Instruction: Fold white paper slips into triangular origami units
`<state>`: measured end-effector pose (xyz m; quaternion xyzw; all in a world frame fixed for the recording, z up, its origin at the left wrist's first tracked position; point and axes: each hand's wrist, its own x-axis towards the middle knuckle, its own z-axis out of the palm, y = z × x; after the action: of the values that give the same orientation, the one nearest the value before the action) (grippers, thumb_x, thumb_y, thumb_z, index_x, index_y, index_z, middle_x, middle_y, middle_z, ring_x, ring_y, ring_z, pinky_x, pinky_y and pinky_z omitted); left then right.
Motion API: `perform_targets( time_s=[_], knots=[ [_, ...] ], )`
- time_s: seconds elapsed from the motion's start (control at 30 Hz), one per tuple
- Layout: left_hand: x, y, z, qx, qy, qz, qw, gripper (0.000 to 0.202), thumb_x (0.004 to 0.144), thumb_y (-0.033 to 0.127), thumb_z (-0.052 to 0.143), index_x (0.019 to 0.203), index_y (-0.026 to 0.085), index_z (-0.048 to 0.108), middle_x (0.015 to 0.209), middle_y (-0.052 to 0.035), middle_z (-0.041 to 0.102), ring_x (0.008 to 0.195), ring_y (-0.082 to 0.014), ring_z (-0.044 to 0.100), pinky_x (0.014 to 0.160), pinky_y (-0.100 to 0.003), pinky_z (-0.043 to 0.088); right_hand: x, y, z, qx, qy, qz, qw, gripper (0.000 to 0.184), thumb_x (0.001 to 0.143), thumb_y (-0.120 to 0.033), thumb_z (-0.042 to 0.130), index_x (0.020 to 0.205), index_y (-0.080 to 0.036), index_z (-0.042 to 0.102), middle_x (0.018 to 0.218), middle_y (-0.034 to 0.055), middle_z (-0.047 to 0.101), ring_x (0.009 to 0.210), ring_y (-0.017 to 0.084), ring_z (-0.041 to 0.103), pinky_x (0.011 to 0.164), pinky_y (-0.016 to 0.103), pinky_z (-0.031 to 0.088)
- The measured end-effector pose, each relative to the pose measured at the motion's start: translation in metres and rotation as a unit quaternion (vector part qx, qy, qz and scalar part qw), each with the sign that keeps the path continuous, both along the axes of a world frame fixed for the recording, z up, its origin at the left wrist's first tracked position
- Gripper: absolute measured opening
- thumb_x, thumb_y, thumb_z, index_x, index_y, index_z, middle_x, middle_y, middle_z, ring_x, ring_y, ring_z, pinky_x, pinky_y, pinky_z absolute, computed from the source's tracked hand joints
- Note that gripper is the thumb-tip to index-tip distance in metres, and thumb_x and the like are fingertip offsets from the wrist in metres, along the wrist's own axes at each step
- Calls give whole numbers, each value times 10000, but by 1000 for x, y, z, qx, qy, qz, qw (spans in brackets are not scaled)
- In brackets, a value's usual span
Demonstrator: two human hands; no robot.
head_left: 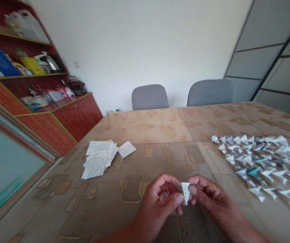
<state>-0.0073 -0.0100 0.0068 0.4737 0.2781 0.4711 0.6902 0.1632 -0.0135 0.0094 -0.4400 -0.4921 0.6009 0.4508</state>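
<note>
Between my two hands, above the near part of the table, is a small folded paper piece (185, 192), white with print on it and narrowing to a point at the bottom. My left hand (161, 199) pinches its left side with thumb and fingers. The right edge is gripped by the thumb and fingertips of my right hand (207, 194). To the left lies a loose pile of printed paper slips (98, 160), with one slip (127, 149) set apart. On the right stand rows of folded paper pieces (266, 162), mostly white, one of them teal.
The table (155, 126) has a patterned brown cover. Two grey chairs (150, 96) stand behind it against the white wall. At the left is a red-brown cabinet (76, 116) with shelves holding bottles, a kettle and boxes. Grey panelled doors (258, 60) are at the right.
</note>
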Motion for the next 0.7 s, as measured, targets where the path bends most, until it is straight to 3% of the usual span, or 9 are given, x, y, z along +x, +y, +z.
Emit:
perform_targets(
  time_s=[0.7],
  knots=[
    [0,0,-10,-30,-31,-34,999,238,798,285,715,905,143,556,749,-38,649,624,-116,593,537,-205,463,-2,-4,-1,-13,35,-5,999,308,766,-518,709,776,-211,684,638,-24,610,618,129,546,617,236,443]
  ],
)
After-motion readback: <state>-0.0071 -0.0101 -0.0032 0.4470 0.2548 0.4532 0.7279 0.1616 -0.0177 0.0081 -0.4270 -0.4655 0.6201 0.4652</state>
